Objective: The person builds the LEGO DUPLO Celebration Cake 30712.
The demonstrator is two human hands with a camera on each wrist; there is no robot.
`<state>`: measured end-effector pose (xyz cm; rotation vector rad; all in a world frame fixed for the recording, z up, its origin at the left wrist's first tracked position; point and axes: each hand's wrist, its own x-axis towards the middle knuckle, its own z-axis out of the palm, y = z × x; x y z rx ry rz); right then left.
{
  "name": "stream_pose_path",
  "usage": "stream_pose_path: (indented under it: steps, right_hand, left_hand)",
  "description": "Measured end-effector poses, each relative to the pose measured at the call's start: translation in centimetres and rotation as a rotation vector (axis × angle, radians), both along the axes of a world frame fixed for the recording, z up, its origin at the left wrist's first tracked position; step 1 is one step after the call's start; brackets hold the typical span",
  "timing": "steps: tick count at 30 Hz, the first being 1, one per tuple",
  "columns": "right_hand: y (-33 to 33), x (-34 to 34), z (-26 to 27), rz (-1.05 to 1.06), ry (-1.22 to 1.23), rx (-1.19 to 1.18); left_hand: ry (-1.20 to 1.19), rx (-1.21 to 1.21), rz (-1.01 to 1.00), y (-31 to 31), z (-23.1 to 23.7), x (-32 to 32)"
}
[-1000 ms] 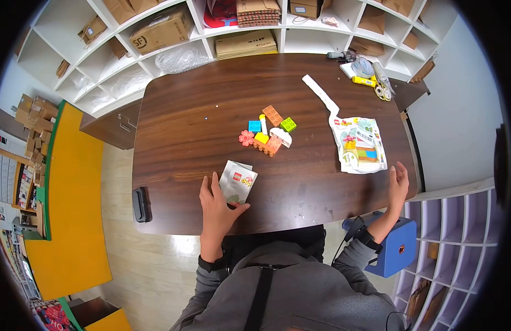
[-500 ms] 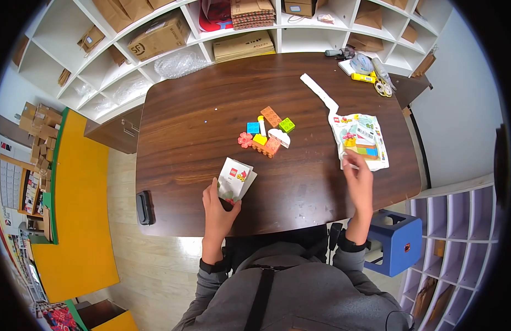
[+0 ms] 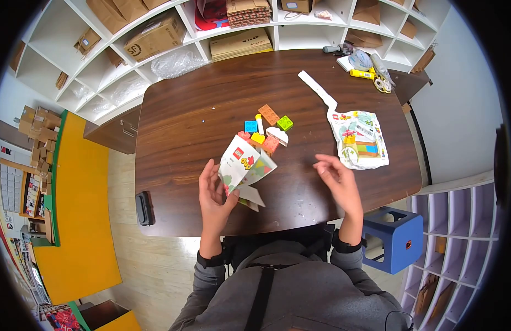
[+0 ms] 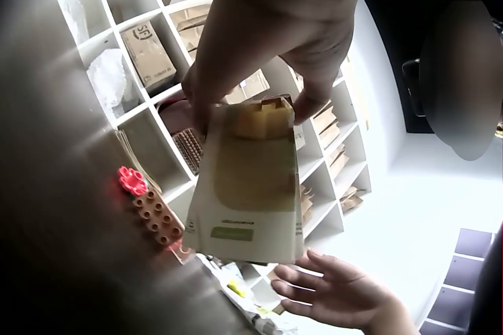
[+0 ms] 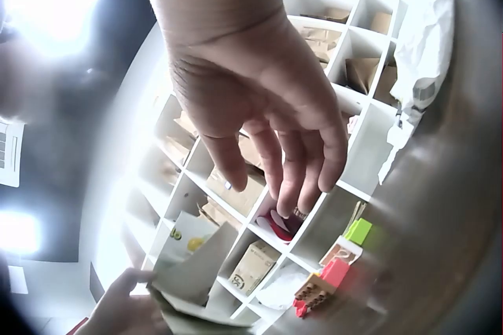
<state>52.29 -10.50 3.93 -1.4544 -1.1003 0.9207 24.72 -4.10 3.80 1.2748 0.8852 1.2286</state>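
My left hand (image 3: 214, 196) pinches a folded paper booklet (image 3: 236, 163) by its lower left edge, holding it above the table with its pages fanned. In the left wrist view the booklet (image 4: 247, 186) hangs between thumb and fingers. My right hand (image 3: 341, 185) hovers over the table right of the booklet, fingers relaxed and holding nothing; the right wrist view shows this hand (image 5: 259, 99) empty too. Behind the booklet lie loose bricks: blue (image 3: 250, 127), orange (image 3: 268, 115), green (image 3: 285, 122), yellow (image 3: 257, 138) and a white piece (image 3: 277, 135). The booklet partly covers the red flower.
A printed bag (image 3: 361, 140) with a torn white strip (image 3: 317, 89) lies on the right of the table (image 3: 178, 121). Tape and scissors (image 3: 382, 84) sit at the back right corner. A black case (image 3: 145, 208) rests at the left edge; a blue stool (image 3: 404, 243) stands below right.
The left hand has lifted the booklet, and its pages have spread. The right hand has come in from the right edge, past the bag, towards the booklet.
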Motion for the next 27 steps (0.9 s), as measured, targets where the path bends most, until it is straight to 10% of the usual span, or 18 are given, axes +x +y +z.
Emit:
stream_pose_path:
  steps: [11,27]
  right_hand:
    - [-0.5,-4.9,0.6,0.496,0.024,-0.146]
    - [-4.3,-6.7,-3.2,0.56,0.784,-0.231]
  left_hand:
    - [-0.502,-0.421,-0.22,-1.8,0.8,3.5]
    - [-0.268,-0.639,-0.374,-4.4,-2.6,2.8]
